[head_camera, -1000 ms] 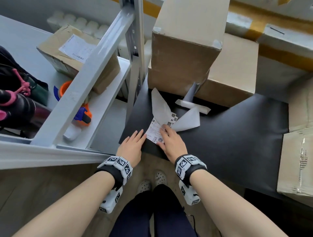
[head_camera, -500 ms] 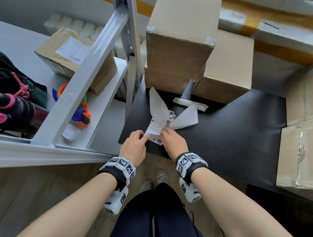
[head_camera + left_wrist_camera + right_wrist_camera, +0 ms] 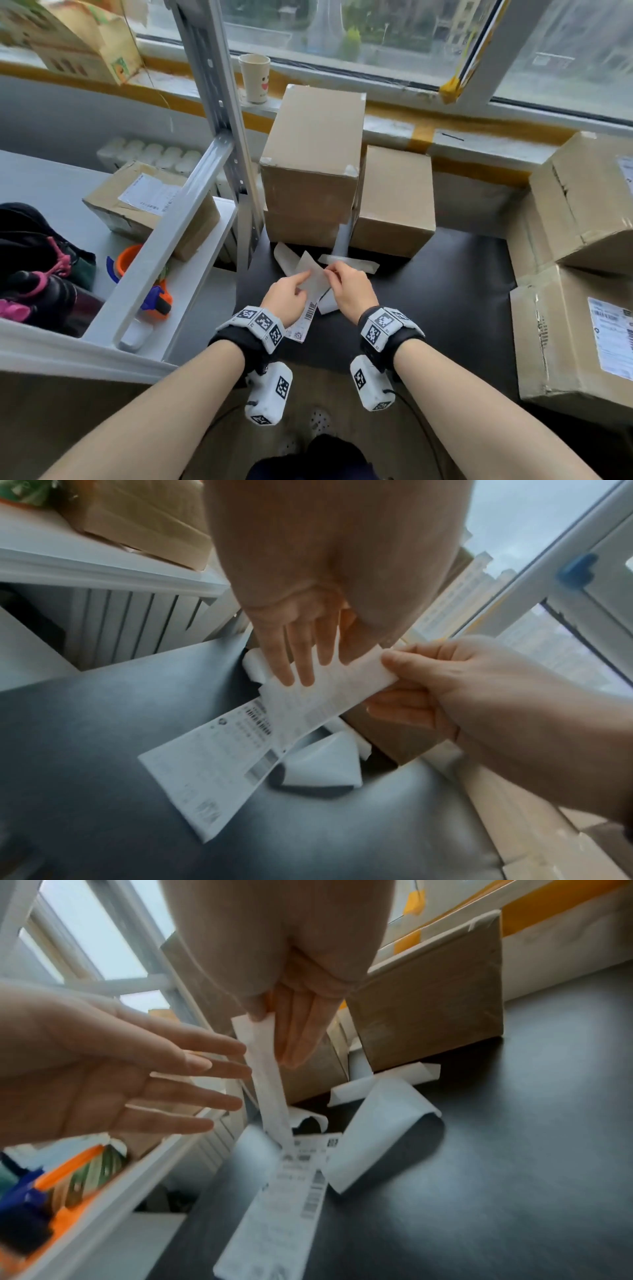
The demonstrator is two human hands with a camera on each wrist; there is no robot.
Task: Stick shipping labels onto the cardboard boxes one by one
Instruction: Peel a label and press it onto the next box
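A white shipping label [image 3: 306, 314] hangs above the black table [image 3: 445, 308], printed end down. My right hand [image 3: 329, 278] pinches its upper end between thumb and fingers, as the right wrist view shows [image 3: 262, 1018]. My left hand [image 3: 297, 286] lies against the sheet with straight fingers [image 3: 301, 669]; its thumb is hidden. Behind the hands stands a tall unlabelled cardboard box [image 3: 311, 164], with a lower one [image 3: 394, 198] to its right.
Curled white backing scraps [image 3: 349, 263] lie on the table in front of the boxes. Labelled boxes are stacked at the right [image 3: 575, 342]. A metal shelf [image 3: 191, 240] at the left holds a labelled box [image 3: 150, 205] and an orange tape dispenser [image 3: 150, 298]. A paper cup [image 3: 255, 78] stands on the sill.
The label lay at the table's near edge under my hands; now it is lifted and held between them. The head camera has tilted up, bringing the window into view.
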